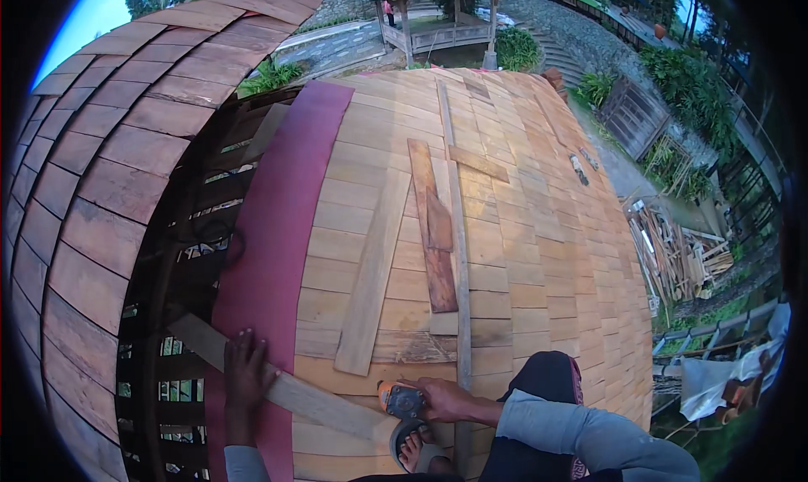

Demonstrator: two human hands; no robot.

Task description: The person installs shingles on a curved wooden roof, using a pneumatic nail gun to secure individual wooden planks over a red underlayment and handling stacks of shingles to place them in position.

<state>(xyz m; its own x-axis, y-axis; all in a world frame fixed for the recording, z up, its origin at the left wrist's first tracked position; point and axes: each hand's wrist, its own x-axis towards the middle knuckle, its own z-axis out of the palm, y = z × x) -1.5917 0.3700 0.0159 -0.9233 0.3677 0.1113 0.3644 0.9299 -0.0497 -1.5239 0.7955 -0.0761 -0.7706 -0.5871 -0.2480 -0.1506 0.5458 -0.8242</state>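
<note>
My left hand (pixel 244 376) is laid over a narrow weathered wooden board (pixel 324 408), its fingers round the far edge and its thumb on the right. This board lies slantwise across a red-purple strip of sheeting (pixel 279 229), one end over the open battens and the other near my sandalled foot (pixel 412 450). In my right hand (pixel 450 400) is an orange and dark grey handheld tool (pixel 402 399); its exact kind is unclear from above. It sits just above the shingles, beside the board's right end.
Pale wooden shingles (pixel 555 263) cover the curved roof, with a long batten (pixel 462 297), a loose plank (pixel 374 271) and a stained board (pixel 432 229) on top. Left lie open battens (pixel 178 364) with gaps, then older reddish shingles (pixel 105 238). Scrap wood (pixel 677 250) is piled below right.
</note>
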